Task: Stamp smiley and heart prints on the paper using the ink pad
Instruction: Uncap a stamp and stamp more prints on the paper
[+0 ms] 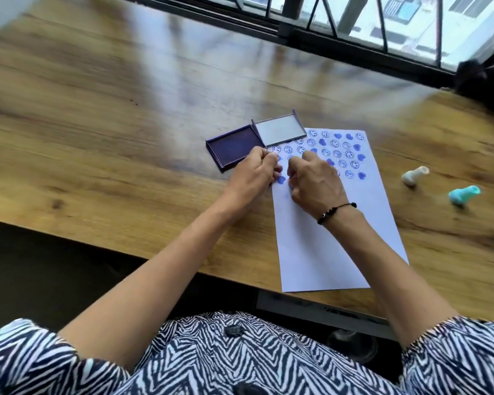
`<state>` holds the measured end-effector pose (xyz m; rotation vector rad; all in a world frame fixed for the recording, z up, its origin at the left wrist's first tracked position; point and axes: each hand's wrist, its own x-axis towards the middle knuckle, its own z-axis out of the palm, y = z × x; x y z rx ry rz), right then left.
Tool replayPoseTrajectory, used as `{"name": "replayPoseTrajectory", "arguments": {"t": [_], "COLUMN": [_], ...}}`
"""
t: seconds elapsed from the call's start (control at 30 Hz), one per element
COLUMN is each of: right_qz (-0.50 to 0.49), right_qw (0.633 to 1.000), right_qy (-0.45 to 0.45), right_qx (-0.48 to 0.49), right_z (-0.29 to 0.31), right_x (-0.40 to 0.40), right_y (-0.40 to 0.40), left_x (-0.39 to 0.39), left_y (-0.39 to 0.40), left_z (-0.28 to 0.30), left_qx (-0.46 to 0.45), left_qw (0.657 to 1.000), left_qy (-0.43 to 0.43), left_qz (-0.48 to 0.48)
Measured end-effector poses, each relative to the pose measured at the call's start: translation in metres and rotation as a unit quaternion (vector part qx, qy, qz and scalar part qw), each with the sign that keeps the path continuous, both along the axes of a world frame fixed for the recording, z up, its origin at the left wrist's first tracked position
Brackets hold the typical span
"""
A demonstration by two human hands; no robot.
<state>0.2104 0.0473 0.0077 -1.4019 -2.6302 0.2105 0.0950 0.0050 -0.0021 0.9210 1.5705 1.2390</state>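
Note:
A white paper sheet point(325, 240) lies on the wooden table, its far half covered with rows of blue smiley and heart prints. The purple ink pad point(234, 145) lies open at the sheet's far left corner, its lid point(280, 128) flipped back beside it. My left hand point(254, 173) rests at the paper's left edge, fingers pinched on something small and pale, seemingly a stamp. My right hand point(315, 182) is curled knuckles-up on the printed area just beside it. What its fingers hold is hidden.
A white stamp point(414, 175) and a teal stamp point(464, 195) lie on their sides on the table point(111, 124) right of the paper. A black-framed window runs along the far edge, with a dark object point(479, 78) at the far right corner.

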Motion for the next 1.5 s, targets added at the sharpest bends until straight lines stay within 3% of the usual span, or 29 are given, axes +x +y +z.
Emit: {"name": "replayPoseTrajectory", "arguments": {"t": [0.23,0.33,0.4,0.5,0.77,0.9,1.03,1.4,1.47,1.5], "right_qz": [0.003,-0.045,-0.134,-0.236,-0.209,-0.175,-0.187,-0.239,-0.270,-0.288], "right_qw": [1.000,0.990,0.956,0.873,0.789,0.800,0.808,0.768,0.788,0.819], "right_qy": [0.011,0.112,0.236,0.385,0.506,0.507,0.504,0.560,0.527,0.480], "right_qx": [-0.011,-0.072,-0.114,-0.184,-0.279,-0.270,-0.242,-0.197,-0.167,-0.126], "right_z": [0.001,0.005,0.009,0.015,0.022,0.027,0.029,0.025,0.027,0.028], "right_x": [0.001,0.009,0.020,0.037,0.037,0.032,0.039,0.084,0.101,0.112], "right_y": [0.000,0.005,0.008,0.008,-0.014,-0.026,-0.030,-0.035,-0.023,-0.014], "left_x": [0.001,0.001,0.001,0.001,0.003,0.017,0.029,0.077,0.095,0.104], "left_y": [0.000,0.000,0.001,0.003,-0.005,-0.012,-0.010,0.002,0.011,0.017], "left_z": [0.002,0.001,0.000,-0.002,0.000,0.004,0.012,0.016,0.017,0.018], "left_qx": [-0.001,0.001,0.000,-0.008,0.018,0.053,0.060,0.095,0.089,0.083], "left_qw": [1.000,1.000,1.000,0.999,0.994,0.984,0.982,0.982,0.977,0.976], "left_qy": [-0.005,-0.018,-0.030,-0.039,-0.101,-0.152,-0.149,0.031,0.090,0.115], "left_qz": [-0.001,-0.002,0.000,-0.002,-0.031,-0.081,-0.099,-0.158,-0.170,-0.168]}}
